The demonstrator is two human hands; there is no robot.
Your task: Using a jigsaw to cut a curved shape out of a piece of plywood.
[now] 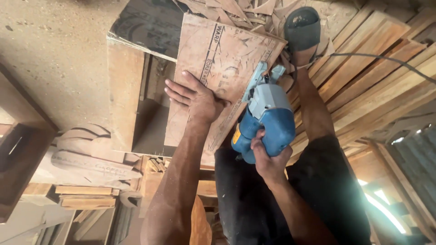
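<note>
- Here our left hand lies flat, fingers spread, on the plywood atop the bench.
- Our right hand grips the blue jigsaw at the sheet's edge; cut apparently barely begun, most remaining.

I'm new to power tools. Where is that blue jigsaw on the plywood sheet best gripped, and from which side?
Probably by the rounded blue rear body of the jigsaw, coming from behind, away from the cutting end. The right hand grips it there, while the left hand lies flat on the plywood sheet beside the tool.
</note>
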